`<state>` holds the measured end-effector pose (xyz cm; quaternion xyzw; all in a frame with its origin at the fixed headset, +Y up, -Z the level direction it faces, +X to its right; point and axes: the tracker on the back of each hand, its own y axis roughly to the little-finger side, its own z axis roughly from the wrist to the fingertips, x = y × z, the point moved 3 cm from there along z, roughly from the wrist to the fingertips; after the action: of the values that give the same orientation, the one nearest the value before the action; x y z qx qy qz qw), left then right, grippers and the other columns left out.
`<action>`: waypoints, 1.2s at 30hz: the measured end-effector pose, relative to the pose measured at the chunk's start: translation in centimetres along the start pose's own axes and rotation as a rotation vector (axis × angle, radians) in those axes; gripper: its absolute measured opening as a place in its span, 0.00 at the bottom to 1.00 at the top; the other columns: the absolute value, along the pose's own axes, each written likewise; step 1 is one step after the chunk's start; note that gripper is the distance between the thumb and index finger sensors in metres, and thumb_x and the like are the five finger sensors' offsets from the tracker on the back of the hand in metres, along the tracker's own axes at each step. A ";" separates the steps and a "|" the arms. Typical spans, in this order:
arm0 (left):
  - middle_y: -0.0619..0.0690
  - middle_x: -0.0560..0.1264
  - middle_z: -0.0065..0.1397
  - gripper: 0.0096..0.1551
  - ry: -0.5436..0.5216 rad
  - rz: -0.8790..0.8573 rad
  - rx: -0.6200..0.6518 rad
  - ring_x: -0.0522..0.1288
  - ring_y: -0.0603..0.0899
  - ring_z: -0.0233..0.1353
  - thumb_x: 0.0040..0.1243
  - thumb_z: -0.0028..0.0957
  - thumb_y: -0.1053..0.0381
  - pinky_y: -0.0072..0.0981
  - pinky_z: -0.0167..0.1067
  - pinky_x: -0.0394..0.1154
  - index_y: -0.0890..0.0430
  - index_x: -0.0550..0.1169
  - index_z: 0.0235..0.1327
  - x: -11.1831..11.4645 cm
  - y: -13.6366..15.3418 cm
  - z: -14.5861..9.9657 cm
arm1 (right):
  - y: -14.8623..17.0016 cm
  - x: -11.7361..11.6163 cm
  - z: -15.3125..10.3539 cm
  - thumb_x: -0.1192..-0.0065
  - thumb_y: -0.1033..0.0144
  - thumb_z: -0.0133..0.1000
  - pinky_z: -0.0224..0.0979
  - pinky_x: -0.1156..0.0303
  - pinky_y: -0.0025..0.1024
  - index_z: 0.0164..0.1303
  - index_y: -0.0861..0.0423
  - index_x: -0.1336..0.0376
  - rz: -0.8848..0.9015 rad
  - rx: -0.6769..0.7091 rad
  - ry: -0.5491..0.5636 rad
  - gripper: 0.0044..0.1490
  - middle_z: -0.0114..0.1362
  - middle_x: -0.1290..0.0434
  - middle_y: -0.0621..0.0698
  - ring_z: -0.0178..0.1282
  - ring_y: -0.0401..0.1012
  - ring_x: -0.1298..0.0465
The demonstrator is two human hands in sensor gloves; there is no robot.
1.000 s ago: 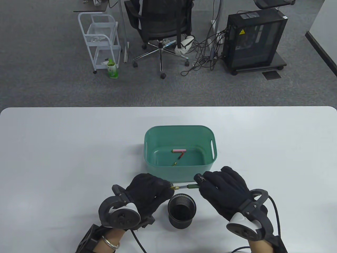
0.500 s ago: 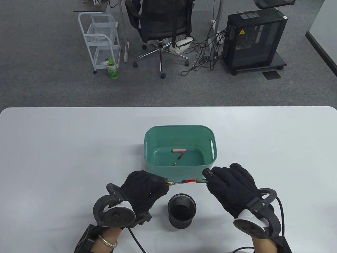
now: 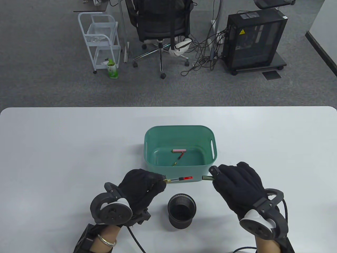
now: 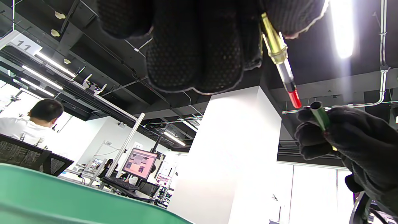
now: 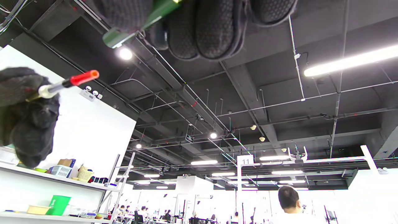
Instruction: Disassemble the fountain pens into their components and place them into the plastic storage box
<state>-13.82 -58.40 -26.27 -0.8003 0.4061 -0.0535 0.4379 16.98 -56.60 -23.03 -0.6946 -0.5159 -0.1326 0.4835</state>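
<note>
Green barrel (image 3: 206, 178) apart from red-tipped nib section (image 3: 179, 179), both level, beside teal box (image 3: 158, 166).

Teal storage box (image 3: 158, 137); dark green barrel (image 3: 206, 178); gold section with red-tipped converter (image 3: 179, 179); black mesh cup (image 3: 182, 210); black gloves.

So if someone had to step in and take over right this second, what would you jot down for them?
Left hand pinches the nib section with its red-tipped ink tube.
Right hand grips the green barrel; the two parts are apart, just in front of the green storage box.
Done: a pink part and another nib piece lie in the box.
Left: drop both held parts in. The black mesh cup looks empty.
</note>
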 end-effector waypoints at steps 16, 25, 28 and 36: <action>0.51 0.87 0.56 0.26 0.102 0.106 -0.102 0.84 0.56 0.57 0.52 0.71 0.41 0.54 0.68 0.72 0.59 0.84 0.58 1.6 2.2 1.1 | 0.4 1.6 0.0 0.43 0.47 0.60 0.81 0.36 0.46 0.68 0.38 0.31 0.031 -0.018 0.058 0.26 0.70 0.26 0.42 0.65 0.38 0.24; 0.52 0.86 0.58 0.25 0.199 0.166 -0.212 0.83 0.57 0.59 0.52 0.71 0.41 0.55 0.71 0.70 0.59 0.83 0.60 3.0 5.4 3.9 | 0.4 1.8 -0.1 0.43 0.47 0.60 0.81 0.36 0.46 0.68 0.38 0.31 0.041 -0.022 0.066 0.26 0.70 0.26 0.42 0.65 0.38 0.24; 0.52 0.86 0.59 0.25 0.243 0.195 -0.258 0.83 0.57 0.60 0.51 0.71 0.41 0.55 0.72 0.69 0.59 0.83 0.60 4.0 6.6 4.7 | 0.5 1.9 -0.1 0.43 0.47 0.61 0.81 0.36 0.46 0.69 0.39 0.30 0.044 -0.025 0.071 0.27 0.70 0.26 0.42 0.65 0.38 0.25; 0.52 0.86 0.60 0.25 0.348 0.231 -0.346 0.82 0.57 0.61 0.51 0.71 0.41 0.56 0.74 0.67 0.58 0.82 0.61 7.0 9.1 6.0 | 0.7 2.1 -0.1 0.43 0.47 0.61 0.81 0.36 0.46 0.69 0.39 0.30 0.054 -0.029 0.080 0.27 0.70 0.26 0.42 0.65 0.38 0.25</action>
<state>-12.04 -61.93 -38.55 -0.7902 0.5671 -0.0697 0.2215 18.47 -55.43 -21.89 -0.7094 -0.4753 -0.1543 0.4971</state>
